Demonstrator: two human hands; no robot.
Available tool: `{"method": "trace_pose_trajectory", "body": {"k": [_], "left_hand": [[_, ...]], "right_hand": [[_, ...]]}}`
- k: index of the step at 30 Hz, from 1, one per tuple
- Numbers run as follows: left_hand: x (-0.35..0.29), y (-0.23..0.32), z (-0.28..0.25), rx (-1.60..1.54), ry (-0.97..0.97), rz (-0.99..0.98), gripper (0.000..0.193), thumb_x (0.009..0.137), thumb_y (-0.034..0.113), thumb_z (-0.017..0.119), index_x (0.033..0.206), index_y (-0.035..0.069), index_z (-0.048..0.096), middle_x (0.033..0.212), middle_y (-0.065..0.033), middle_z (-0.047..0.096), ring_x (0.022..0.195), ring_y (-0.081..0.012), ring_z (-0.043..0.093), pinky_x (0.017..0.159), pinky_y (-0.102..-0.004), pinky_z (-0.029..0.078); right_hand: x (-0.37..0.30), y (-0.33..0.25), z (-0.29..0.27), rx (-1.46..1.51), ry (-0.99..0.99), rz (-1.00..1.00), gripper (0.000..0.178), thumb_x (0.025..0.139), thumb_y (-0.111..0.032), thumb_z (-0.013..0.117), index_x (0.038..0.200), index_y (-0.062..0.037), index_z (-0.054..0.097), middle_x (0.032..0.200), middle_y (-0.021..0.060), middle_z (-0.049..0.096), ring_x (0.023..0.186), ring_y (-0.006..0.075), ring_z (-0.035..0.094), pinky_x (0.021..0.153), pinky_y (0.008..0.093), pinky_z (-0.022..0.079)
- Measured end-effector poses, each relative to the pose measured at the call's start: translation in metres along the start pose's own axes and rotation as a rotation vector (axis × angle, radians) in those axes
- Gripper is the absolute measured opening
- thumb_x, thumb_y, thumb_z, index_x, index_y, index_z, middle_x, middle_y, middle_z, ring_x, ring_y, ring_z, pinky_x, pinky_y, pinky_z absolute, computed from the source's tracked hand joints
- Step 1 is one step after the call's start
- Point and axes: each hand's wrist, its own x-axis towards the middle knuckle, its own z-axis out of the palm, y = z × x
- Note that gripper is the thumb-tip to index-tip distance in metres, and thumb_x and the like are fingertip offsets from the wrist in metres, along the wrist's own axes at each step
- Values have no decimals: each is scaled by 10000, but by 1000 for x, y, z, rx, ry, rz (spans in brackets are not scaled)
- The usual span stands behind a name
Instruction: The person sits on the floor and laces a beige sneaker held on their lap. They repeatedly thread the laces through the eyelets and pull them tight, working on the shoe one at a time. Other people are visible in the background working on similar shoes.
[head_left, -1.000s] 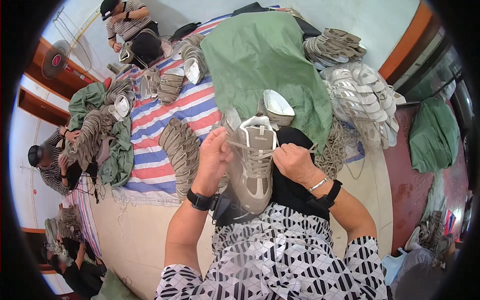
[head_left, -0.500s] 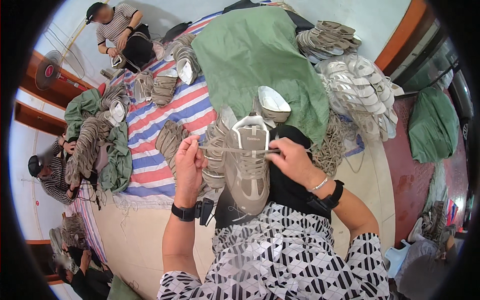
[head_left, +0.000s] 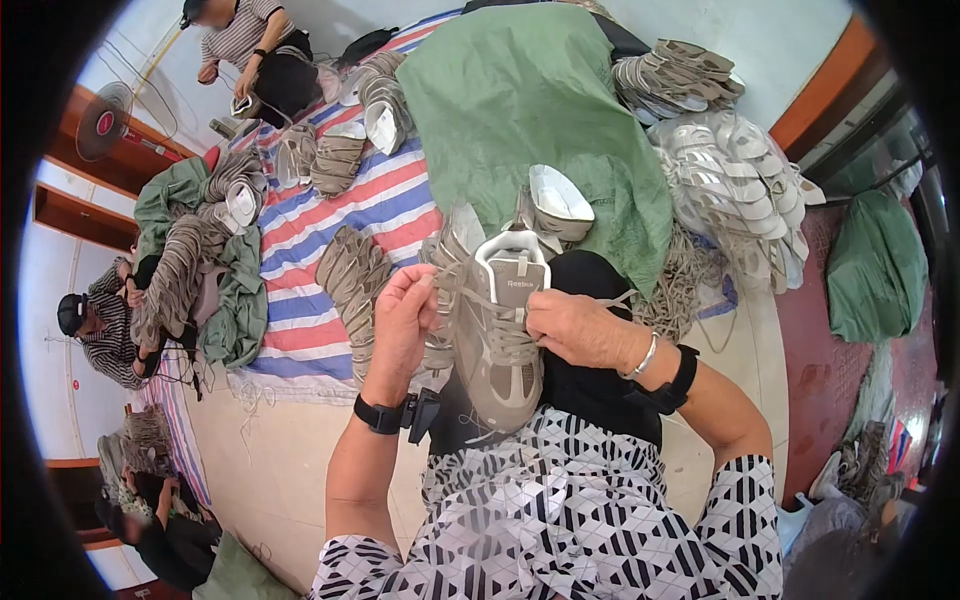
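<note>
A grey-beige sneaker upper [head_left: 497, 345] with a white collar rests on my lap, toe toward me. My left hand [head_left: 402, 318] pinches a beige lace [head_left: 452, 288] at the upper's left side. My right hand [head_left: 572, 325] grips the lace's other end at the right side, next to the tongue. The lace runs taut across the top eyelets between the two hands. A black watch is on my left wrist, a bracelet and a black band on my right.
Rows of finished uppers [head_left: 352, 275] lie on a striped mat [head_left: 310, 240]. A green cloth [head_left: 535, 110] covers a pile ahead. Soles and uppers are heaped at right [head_left: 730, 180]. Other people sit at left [head_left: 100, 325] and far back [head_left: 250, 45]. Loose laces [head_left: 690, 280] lie by my right arm.
My left hand drew out to the left with the lace, then came back in to the upper's left side. The right hand stayed at the tongue.
</note>
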Motion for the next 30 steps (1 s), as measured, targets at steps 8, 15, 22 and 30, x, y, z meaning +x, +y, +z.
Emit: {"method": "trace_pose_trajectory", "body": {"k": [8, 15, 22, 30], "left_hand": [[6, 0, -9, -126, 130, 20, 139, 919, 103, 555, 1054, 68, 559, 641, 37, 461, 480, -35, 327, 446, -203, 289], [0, 31, -9, -192, 211, 193, 227, 885, 58, 560, 1112, 45, 555, 596, 47, 393, 465, -39, 307, 416, -201, 256], [-11, 7, -10, 107, 184, 142, 170, 895, 65, 548, 1063, 46, 562, 615, 63, 397, 470, -27, 306, 415, -192, 264], [-17, -63, -67, 937, 77, 105, 160, 928, 95, 522, 1006, 0, 624, 767, -19, 601, 723, -102, 545, 700, -242, 449]], "right_hand": [[-11, -2, 25, -183, 366, -16, 102, 713, -30, 573, 785, -49, 503, 749, 92, 455, 710, 261, 540, 639, 363, 494], [-46, -2, 37, -232, 93, -168, 185, 743, -65, 588, 919, -11, 610, 810, 112, 567, 788, 254, 592, 754, 343, 502], [-20, -8, 4, 64, 454, 352, 152, 835, -105, 605, 968, -32, 599, 848, 134, 599, 754, 319, 600, 652, 381, 498], [-103, 10, -15, 661, 441, 953, 142, 811, -146, 664, 849, -10, 679, 721, 1, 641, 608, 104, 549, 531, 247, 425]]}}
